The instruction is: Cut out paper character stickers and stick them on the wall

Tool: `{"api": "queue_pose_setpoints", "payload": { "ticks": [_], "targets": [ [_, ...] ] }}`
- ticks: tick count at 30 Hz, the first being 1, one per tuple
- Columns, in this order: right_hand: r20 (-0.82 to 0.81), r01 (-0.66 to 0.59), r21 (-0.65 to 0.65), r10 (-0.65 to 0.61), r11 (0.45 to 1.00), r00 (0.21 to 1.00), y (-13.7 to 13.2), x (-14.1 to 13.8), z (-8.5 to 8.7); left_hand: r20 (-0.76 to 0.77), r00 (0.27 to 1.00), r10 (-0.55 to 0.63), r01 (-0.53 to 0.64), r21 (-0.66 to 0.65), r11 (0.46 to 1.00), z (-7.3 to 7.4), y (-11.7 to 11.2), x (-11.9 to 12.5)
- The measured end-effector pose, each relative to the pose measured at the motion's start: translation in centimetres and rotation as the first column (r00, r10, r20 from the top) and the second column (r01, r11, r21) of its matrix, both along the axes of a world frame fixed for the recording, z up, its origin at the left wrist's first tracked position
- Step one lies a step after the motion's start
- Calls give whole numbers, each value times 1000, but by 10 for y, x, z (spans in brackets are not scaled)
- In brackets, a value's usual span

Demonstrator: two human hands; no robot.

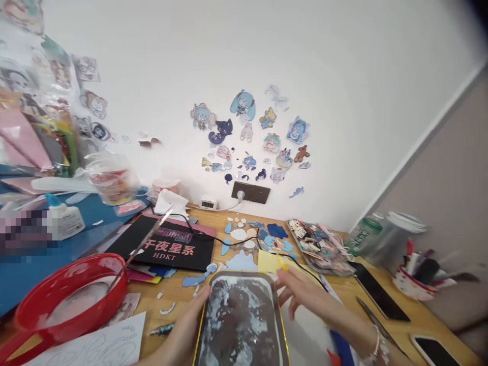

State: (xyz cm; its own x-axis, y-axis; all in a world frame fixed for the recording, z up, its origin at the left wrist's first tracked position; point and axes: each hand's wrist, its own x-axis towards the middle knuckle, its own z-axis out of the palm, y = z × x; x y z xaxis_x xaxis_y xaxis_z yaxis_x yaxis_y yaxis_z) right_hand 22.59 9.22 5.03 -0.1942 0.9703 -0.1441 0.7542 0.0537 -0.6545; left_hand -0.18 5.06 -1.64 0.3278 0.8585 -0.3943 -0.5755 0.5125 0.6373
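Note:
In the lower middle is a rectangular dark grey tray (240,315) with a yellow edge, its surface smeared with a whitish substance. My left hand (186,323) grips its left side; part of that hand is hidden behind it. By the tray's upper right corner, my right hand (295,287) has its fingers curled, with a small yellow piece (281,262) at the fingertips; its kind is unclear. Behind it lies a pale yellow paper (267,262). Blue and white paper cutouts (240,260) spread out just beyond the tray.
To the left are a red pan (72,274) with whitish liquid and a stick, a glue bottle (66,218) and a black folder (168,246). A black cable (224,241) crosses the table. Rightward are a sticker-filled tray (320,249), a pen cup (415,279) and a phone (438,351).

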Motion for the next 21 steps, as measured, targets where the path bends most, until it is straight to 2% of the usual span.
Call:
{"api": "queue_pose_setpoints", "payload": {
  "ticks": [1,3,4,6,10,14,16,19,21],
  "targets": [
    [-176,-28,-155,0,988,984,-12,-1,-2,15,1000,-22,22,-15,1000,3,0,1],
    [-450,-86,-319,-71,944,890,-29,-1,-5,33,996,-78,79,-37,996,10,1,2],
    [-537,-94,-348,-116,933,835,-35,-1,-6,33,994,-103,104,-37,994,14,1,3],
    [-607,-44,-340,-183,939,773,-44,2,-8,19,989,-145,145,-13,989,22,0,5],
    [-639,56,-360,-290,931,712,-55,22,-7,-47,984,-171,176,118,977,37,-3,9],
    [-619,261,-322,-411,910,669,-57,75,-4,-196,974,-112,162,263,951,42,-4,8],
    [-602,382,-282,-472,880,644,-54,111,-5,-290,955,-67,167,336,927,41,-3,3],
    [-545,570,-206,-577,795,608,-50,162,-14,-414,910,1,189,417,889,34,-1,-7],
    [-502,648,-134,-615,750,608,-52,188,-23,-473,879,58,193,466,863,28,1,-14]
  ]
}}
